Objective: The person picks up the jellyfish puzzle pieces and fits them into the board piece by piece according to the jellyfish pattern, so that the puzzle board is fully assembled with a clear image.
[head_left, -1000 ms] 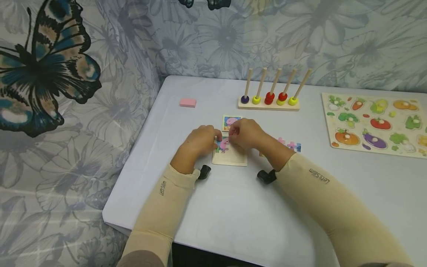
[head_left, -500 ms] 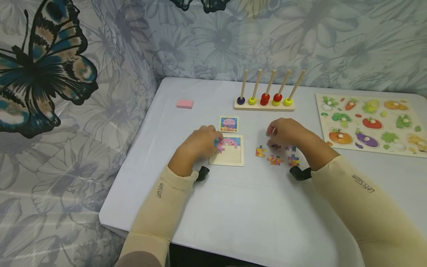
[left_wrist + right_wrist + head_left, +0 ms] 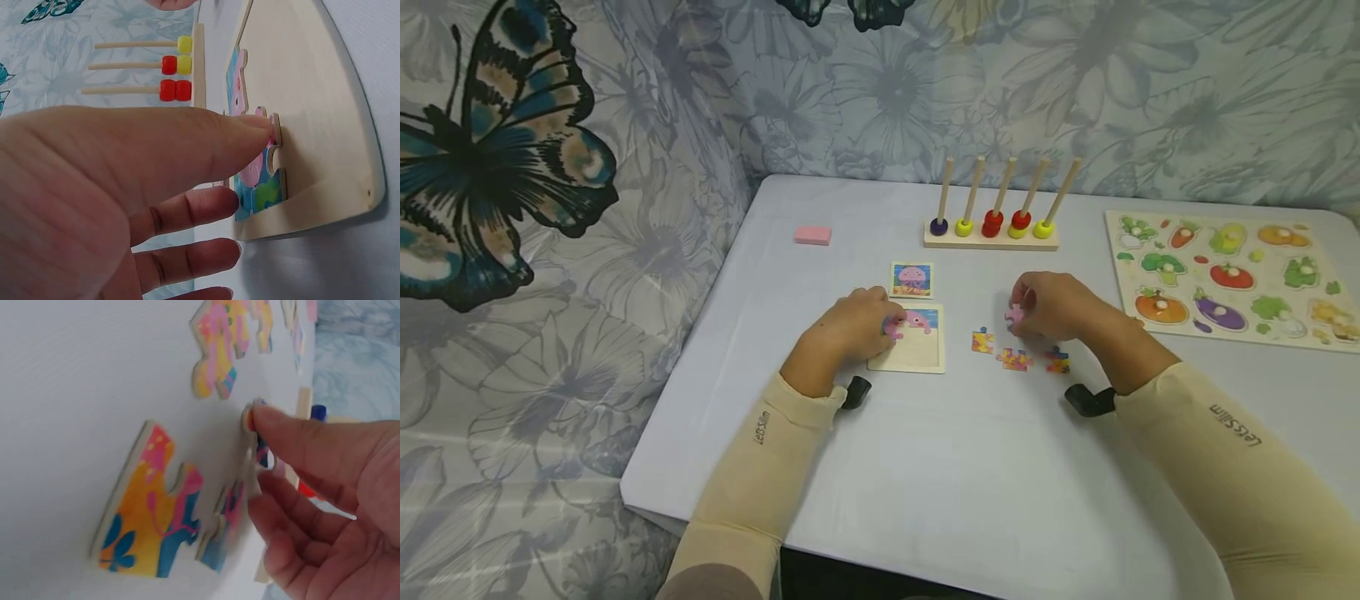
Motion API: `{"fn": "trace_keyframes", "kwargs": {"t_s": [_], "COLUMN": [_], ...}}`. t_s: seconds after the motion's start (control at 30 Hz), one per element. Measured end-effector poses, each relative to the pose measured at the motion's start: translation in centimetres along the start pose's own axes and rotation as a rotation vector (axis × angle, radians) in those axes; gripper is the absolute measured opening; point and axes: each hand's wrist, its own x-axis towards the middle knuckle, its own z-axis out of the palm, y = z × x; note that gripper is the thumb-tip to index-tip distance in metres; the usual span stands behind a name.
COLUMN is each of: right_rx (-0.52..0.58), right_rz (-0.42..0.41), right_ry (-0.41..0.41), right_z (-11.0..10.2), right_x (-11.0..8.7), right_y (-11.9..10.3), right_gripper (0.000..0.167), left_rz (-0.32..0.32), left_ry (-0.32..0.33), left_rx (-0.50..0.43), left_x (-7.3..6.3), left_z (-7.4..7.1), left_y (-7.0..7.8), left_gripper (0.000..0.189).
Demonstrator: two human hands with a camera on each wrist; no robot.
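A square wooden puzzle tray (image 3: 907, 363) lies on the table, with pink and blue puzzle pieces (image 3: 267, 192) fitted along its far and left sides. My left hand (image 3: 850, 333) rests at its left side; the thumb (image 3: 240, 136) presses on a pink piece, the other fingers spread loosely beyond the edge. To the right, my right hand (image 3: 1060, 307) pinches a pink puzzle piece (image 3: 1014, 315) between thumb and fingers. Close to that hand lie loose puzzle pieces, including a yellow one (image 3: 982, 341), a pink-and-yellow one (image 3: 1015, 360) and an orange-and-blue one (image 3: 156, 506).
Behind the tray is a small picture card (image 3: 912, 280) of a pink octopus. A peg rack (image 3: 991, 241) with coloured beads stands at the back. A vegetable puzzle board (image 3: 1232, 279) lies at the right, a pink block (image 3: 812, 236) at back left.
My right hand has left the tray, moved right to the loose pieces and picked one up. A pink and blue piece shows at the tray's far right corner. The left hand stays there.
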Motion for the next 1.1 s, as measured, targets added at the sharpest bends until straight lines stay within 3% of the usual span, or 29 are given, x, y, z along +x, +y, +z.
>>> {"fn": "trace_keyframes", "kwargs": {"t_s": [0.17,0.33,0.6,0.83,1.1], "right_rx": [0.035,0.110,0.270,0.270,0.194], "right_rz": [-0.015,-0.036,-0.127,-0.133,-0.148], "right_ry": [0.040,0.080,-0.021,-0.043,-0.027], "right_z": [-0.5,-0.1,3.1,5.3,5.4], "right_x": [-0.2,0.1,2.0,3.1,3.4], "right_y": [-1.1,-3.6,-8.6,-10.6,-11.5], "right_gripper": [0.023,0.022,0.020,0.012,0.011], "left_rz": [-0.003,-0.008,-0.020,-0.006,0.008], "left_ry": [-0.003,-0.008,-0.003,-0.007,0.047], "left_rx": [-0.022,-0.031,-0.040,-0.050,-0.009], "left_x": [0.1,0.2,0.1,0.1,0.3], "left_z": [0.0,0.1,-0.2,-0.2,0.2], "left_y": [-0.1,0.0,-0.2,-0.3,-0.2], "left_gripper": [0.048,0.046,0.046,0.044,0.040]}}
